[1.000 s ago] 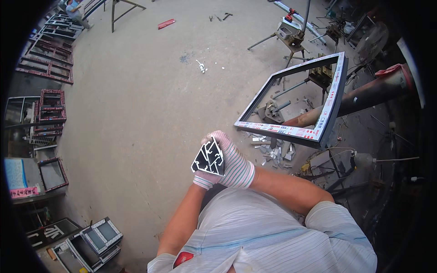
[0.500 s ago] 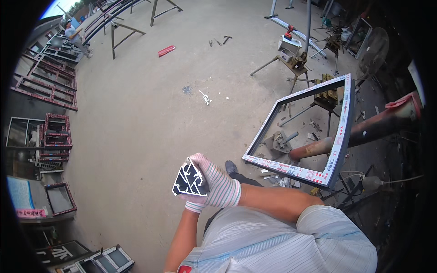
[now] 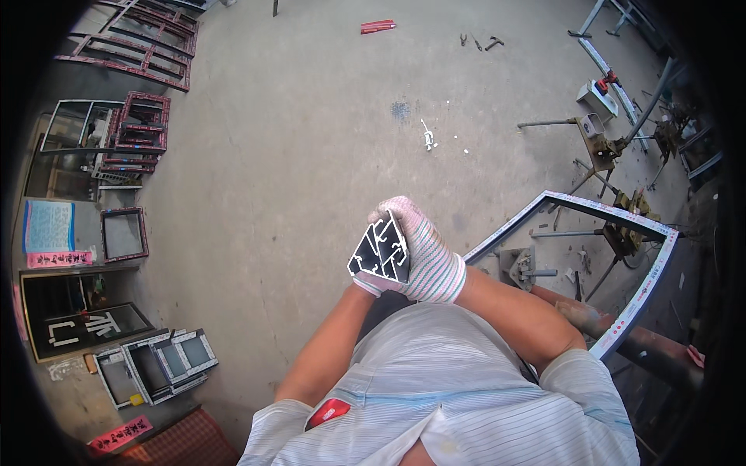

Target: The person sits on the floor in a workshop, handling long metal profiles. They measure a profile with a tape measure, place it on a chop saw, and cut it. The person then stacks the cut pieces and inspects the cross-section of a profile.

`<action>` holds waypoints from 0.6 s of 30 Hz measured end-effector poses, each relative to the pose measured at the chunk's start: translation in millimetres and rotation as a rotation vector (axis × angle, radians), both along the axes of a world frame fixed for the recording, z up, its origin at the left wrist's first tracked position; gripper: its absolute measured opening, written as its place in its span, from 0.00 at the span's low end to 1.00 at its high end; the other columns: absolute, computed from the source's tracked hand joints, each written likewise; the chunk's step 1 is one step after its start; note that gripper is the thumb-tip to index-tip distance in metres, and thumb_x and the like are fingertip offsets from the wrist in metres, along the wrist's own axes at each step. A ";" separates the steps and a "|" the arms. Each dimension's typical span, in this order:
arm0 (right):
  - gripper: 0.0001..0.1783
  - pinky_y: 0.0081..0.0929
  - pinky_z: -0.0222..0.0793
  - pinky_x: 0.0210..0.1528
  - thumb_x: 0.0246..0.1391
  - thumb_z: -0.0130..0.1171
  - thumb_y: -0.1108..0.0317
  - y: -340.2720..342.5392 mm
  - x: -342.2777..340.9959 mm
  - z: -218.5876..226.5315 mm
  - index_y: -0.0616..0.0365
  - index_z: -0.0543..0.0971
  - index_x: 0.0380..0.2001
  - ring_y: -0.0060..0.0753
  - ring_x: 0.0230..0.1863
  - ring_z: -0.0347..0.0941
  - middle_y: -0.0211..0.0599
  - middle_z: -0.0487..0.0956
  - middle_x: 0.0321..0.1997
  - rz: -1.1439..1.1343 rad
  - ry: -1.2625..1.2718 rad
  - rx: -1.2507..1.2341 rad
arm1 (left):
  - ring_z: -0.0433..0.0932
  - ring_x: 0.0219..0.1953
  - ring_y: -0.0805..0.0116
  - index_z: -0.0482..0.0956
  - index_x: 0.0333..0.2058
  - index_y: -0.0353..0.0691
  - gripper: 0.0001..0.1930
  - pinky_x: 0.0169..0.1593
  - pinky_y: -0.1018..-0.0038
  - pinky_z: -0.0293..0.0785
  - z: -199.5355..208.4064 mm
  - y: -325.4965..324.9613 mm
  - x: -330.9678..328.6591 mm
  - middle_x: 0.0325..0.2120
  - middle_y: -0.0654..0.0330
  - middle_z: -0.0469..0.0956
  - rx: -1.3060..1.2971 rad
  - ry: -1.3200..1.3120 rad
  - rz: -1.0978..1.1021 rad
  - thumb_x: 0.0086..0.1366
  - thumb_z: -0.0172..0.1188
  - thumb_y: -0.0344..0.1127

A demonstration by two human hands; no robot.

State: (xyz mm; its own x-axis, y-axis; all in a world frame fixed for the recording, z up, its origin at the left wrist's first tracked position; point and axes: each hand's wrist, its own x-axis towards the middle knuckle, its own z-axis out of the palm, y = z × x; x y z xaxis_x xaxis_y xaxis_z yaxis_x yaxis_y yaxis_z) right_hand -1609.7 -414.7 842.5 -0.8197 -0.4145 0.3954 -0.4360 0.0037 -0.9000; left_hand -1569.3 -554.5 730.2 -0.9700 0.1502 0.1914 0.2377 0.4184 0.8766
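Observation:
A bundle of dark aluminium profiles (image 3: 381, 252) is held in front of my body, its cut end with bright hollow chambers and hooked edges facing up. My right hand (image 3: 429, 256), in a striped knit glove, wraps round its right side, thumb over the top. Under the bundle's lower edge sits my left hand (image 3: 367, 286), gloved too and closed against it; most of its fingers are hidden behind the profiles. How far the profiles reach away from me cannot be seen.
At my right stands a window frame (image 3: 651, 273) with printed film, near metal stands (image 3: 600, 151) and a thick rusty pipe (image 3: 579, 314). Ahead on the concrete floor lie a red object (image 3: 378, 26), a hammer (image 3: 494, 43) and white scraps (image 3: 428, 138). Stacked frames (image 3: 144, 124) line the left.
My view has turned left and down, so the window frame and floor tools appear farther right. The person at the far left has left the picture. Both hands still grip the profiles.

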 end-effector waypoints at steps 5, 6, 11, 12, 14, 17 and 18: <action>0.44 0.40 0.73 0.57 0.36 0.81 0.64 -8.8 -18.7 -10.6 0.59 0.68 0.57 0.52 0.53 0.75 0.47 0.73 0.52 0.015 -0.091 0.021 | 0.70 0.62 0.39 0.69 0.60 0.25 0.37 0.68 0.49 0.63 -45.0 -17.4 -24.7 0.59 0.37 0.71 -0.773 0.329 -0.176 0.60 0.57 0.51; 0.44 0.39 0.73 0.56 0.37 0.82 0.62 -9.9 -23.1 -12.9 0.58 0.68 0.56 0.51 0.52 0.76 0.46 0.74 0.50 -0.011 -0.101 -0.007 | 0.68 0.64 0.41 0.70 0.61 0.30 0.37 0.70 0.50 0.61 -39.8 -15.4 -32.4 0.61 0.40 0.70 -0.640 0.260 -0.202 0.60 0.56 0.52; 0.43 0.36 0.73 0.55 0.39 0.83 0.56 -14.0 -26.4 -14.0 0.57 0.69 0.53 0.43 0.48 0.76 0.42 0.75 0.47 -0.100 -0.228 -0.017 | 0.68 0.65 0.50 0.73 0.60 0.40 0.31 0.71 0.55 0.60 -25.0 -14.2 -51.5 0.60 0.47 0.72 -0.296 0.162 -0.216 0.63 0.53 0.53; 0.42 0.36 0.73 0.55 0.39 0.83 0.55 -14.8 -27.2 -14.6 0.56 0.68 0.53 0.42 0.48 0.76 0.41 0.75 0.47 -0.116 -0.241 -0.012 | 0.69 0.64 0.51 0.72 0.60 0.40 0.30 0.70 0.56 0.62 -18.7 -14.4 -55.0 0.60 0.48 0.72 -0.231 0.150 -0.209 0.64 0.51 0.52; 0.42 0.36 0.73 0.55 0.38 0.84 0.55 -17.6 -29.1 -9.7 0.55 0.68 0.52 0.41 0.48 0.76 0.41 0.75 0.47 -0.137 -0.224 -0.008 | 0.71 0.61 0.54 0.72 0.59 0.40 0.26 0.68 0.58 0.65 -10.6 -14.9 -60.0 0.58 0.49 0.73 -0.174 0.156 -0.209 0.67 0.48 0.48; 0.43 0.35 0.73 0.57 0.38 0.83 0.60 -21.7 -30.9 -6.1 0.54 0.67 0.54 0.37 0.51 0.75 0.38 0.74 0.48 -0.156 -0.221 0.023 | 0.74 0.58 0.57 0.71 0.58 0.39 0.22 0.65 0.62 0.70 -5.3 -17.2 -67.2 0.55 0.52 0.75 -0.135 0.176 -0.224 0.72 0.44 0.43; 0.44 0.34 0.73 0.58 0.37 0.83 0.64 -23.2 -32.1 -6.6 0.54 0.65 0.55 0.35 0.52 0.74 0.37 0.73 0.49 -0.154 -0.236 0.034 | 0.75 0.57 0.59 0.71 0.58 0.39 0.21 0.64 0.63 0.71 -5.4 -19.5 -70.7 0.54 0.52 0.75 -0.130 0.182 -0.230 0.73 0.43 0.42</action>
State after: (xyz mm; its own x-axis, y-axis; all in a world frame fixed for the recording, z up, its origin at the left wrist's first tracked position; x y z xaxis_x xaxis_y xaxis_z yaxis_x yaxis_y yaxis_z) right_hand -1641.8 -437.9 835.9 -0.9418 -0.2877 0.1740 -0.2061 0.0854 -0.9748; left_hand -1640.0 -574.0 724.9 -0.8594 0.3958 0.3236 0.4870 0.4412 0.7537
